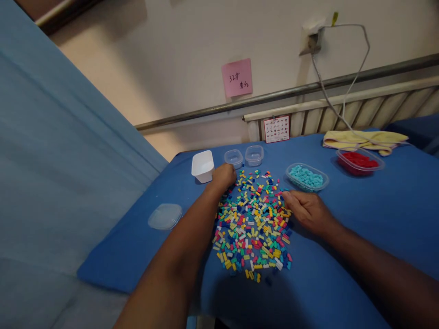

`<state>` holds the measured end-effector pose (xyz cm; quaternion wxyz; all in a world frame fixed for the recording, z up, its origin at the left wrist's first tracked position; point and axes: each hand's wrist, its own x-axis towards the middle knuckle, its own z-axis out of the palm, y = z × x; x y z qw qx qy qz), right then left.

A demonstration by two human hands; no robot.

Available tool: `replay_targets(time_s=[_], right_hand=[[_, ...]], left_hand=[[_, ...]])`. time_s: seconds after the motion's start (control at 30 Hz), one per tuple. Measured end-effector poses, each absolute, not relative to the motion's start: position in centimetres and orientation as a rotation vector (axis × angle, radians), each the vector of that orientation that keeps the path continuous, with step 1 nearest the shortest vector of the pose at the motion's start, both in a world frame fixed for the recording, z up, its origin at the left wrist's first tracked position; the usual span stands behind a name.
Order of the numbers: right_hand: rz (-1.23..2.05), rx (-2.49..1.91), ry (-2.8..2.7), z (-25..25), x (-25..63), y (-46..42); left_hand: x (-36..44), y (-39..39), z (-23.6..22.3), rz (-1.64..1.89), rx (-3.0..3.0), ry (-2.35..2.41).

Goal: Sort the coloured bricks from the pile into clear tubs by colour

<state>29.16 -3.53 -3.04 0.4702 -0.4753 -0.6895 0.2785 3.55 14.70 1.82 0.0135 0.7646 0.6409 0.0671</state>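
A wide spread of small toy building bricks (pixel 252 224) in yellow, teal, pink, white and dark blue lies on the blue-covered table. My left hand (pixel 224 176) is at the far left edge of the spread, just in front of a small clear tub (pixel 233 158). Its fingers are curled, and what they hold, if anything, is hidden. At the right edge of the bricks, my right hand (pixel 305 210) has thumb and fingers pinched together. Whatever is in that pinch is too small to make out. A clear tub of light blue bricks (pixel 307 177) stands just beyond my right hand.
A second clear tub (pixel 254 155) and a white container (pixel 202 166) stand at the back. Left is a clear lid (pixel 165 216). At right are a tub of red pieces (pixel 360 162) and a yellow cloth (pixel 363 140). A picture card (pixel 276 129) leans against the radiator.
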Motion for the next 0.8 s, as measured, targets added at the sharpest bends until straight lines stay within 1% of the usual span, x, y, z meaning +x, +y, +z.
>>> replay_targets(time_s=[0.13, 0.3, 0.4, 0.53, 0.67, 0.8], right_hand=[[0.682, -1.167, -1.683, -2.9, 29.3, -3.6], [0.670, -1.164, -1.672, -2.9, 29.4, -3.8], [0.656, -1.169, -1.664, -2.9, 29.6, -3.9], [0.639, -1.181, -1.619, -3.1, 29.9, -4.2], [0.643, -1.134, -1.658, -3.4, 30.2, -4.3], [0.506, -1.147, -1.852, -3.1, 30.3, -4.3]], left_hand=[[3.4, 12.8, 2.8, 0.340, 2.419, 1.982], [0.0, 10.0, 3.5, 0.734, 2.215, 1.807], [-2.7, 8.6, 2.6, 0.923, 2.013, 1.664], [-4.8, 7.2, 0.4, 1.204, 1.862, 1.639], [-4.6, 6.6, -0.5, 1.181, 1.896, 1.555], [-3.5, 6.0, -0.1, 1.079, 2.078, 1.299]])
